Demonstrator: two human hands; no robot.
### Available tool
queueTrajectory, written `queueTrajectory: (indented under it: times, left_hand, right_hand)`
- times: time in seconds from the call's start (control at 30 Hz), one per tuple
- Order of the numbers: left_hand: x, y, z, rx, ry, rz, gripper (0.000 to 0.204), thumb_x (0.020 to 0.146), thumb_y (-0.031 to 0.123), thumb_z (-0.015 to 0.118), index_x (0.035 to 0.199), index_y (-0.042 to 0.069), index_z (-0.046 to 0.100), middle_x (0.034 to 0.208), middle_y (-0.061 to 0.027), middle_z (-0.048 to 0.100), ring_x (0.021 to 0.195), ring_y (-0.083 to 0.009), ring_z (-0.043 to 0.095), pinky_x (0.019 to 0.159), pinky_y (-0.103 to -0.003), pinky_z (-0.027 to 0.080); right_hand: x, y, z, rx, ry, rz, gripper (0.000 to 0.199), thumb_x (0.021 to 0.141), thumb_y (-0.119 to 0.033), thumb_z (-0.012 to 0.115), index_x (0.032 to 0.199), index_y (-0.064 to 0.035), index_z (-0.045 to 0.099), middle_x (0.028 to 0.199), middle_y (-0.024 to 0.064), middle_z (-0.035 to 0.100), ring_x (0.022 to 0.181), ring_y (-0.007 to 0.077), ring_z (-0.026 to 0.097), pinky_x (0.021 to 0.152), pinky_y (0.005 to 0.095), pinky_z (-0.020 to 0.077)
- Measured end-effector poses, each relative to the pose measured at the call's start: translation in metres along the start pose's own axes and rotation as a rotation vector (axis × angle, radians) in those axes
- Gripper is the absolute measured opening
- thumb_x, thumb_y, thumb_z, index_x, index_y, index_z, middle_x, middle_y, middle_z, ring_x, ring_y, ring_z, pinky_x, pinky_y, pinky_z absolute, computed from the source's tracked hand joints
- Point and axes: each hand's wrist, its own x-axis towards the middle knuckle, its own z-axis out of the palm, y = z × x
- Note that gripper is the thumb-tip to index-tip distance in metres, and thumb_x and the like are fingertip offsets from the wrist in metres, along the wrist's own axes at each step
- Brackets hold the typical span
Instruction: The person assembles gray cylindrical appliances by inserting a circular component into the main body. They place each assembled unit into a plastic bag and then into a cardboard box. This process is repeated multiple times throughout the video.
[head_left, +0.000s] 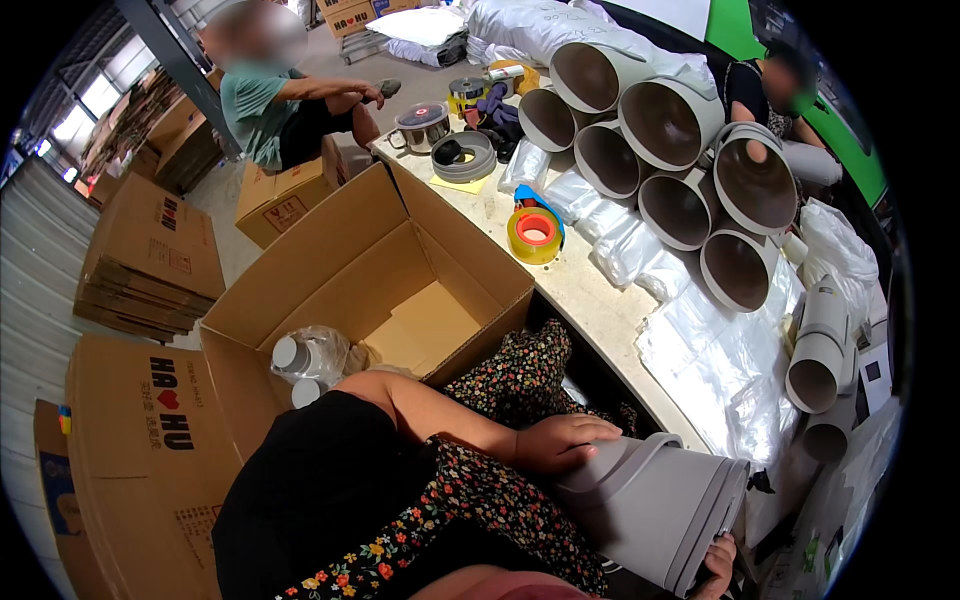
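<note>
A grey plastic bin (650,500) lies tilted on its side across my lap, its wide rim toward the right. My left hand (570,440) rests over its narrow end, fingers together and curved onto the wall, steadying it. At the rim, my right hand (718,565) has its fingers wrapped round the edge; the rest of that hand is hidden behind the bin. To my left stands an open cardboard box (290,270) with plastic-wrapped grey pieces (320,350) inside.
On the table (490,225) are several stacked grey bins (672,125), clear plastic bags (700,350), a tape dispenser (535,235) and a metal mug (422,125). Flattened cartons (150,260) stand at left. One person (265,110) sits at the far left, another (760,95) behind the bins.
</note>
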Motion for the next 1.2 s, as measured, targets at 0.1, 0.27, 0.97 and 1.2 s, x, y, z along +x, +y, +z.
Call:
queueTrajectory:
  times: [0.1, 0.27, 0.97, 1.2]
  left_hand:
    - [-0.001, -0.003, 0.0, -0.013, -0.017, 0.006, 0.05, 0.095, 0.038, 0.037, 0.122, -0.002, 0.046, 0.124, -0.0207, 0.049, 0.117, -0.0338, 0.046, 0.1, -0.041, 0.034]
    - [-0.003, -0.003, -0.001, -0.019, -0.005, -0.009, 0.051, 0.095, 0.039, 0.037, 0.121, -0.003, 0.047, 0.124, -0.0207, 0.05, 0.116, -0.0345, 0.047, 0.099, -0.042, 0.035]
    - [0.048, 0.024, 0.0, -0.132, -0.321, -0.005, 0.08, 0.089, 0.062, 0.023, 0.138, -0.001, 0.026, 0.142, -0.0209, 0.028, 0.13, -0.0334, 0.031, 0.107, -0.036, 0.024]
    - [0.04, 0.022, -0.003, -0.146, -0.217, -0.01, 0.069, 0.091, 0.051, 0.037, 0.134, -0.002, 0.033, 0.138, -0.0218, 0.035, 0.127, -0.0346, 0.036, 0.104, -0.04, 0.03]
  right_hand:
    - [-0.003, 0.004, -0.001, 0.01, 0.019, -0.009, 0.041, 0.09, -0.031, 0.04, 0.091, 0.0059, 0.058, 0.095, 0.0239, 0.061, 0.092, 0.0372, 0.057, 0.092, 0.0532, 0.0383]
    - [-0.004, 0.006, -0.004, -0.003, -0.006, -0.017, 0.04, 0.091, -0.03, 0.039, 0.09, 0.0055, 0.058, 0.094, 0.023, 0.061, 0.092, 0.0366, 0.057, 0.091, 0.0532, 0.0387]
    - [-0.003, 0.013, -0.023, -0.004, -0.104, -0.034, 0.028, 0.086, -0.026, 0.049, 0.094, -0.0005, 0.059, 0.094, 0.0154, 0.061, 0.089, 0.0278, 0.058, 0.084, 0.0413, 0.0444]
    - [0.072, 0.104, 0.024, -0.052, 0.147, 0.596, 0.019, 0.085, -0.017, 0.055, 0.095, -0.0015, 0.058, 0.098, 0.0094, 0.058, 0.094, 0.0213, 0.055, 0.087, 0.031, 0.0422]
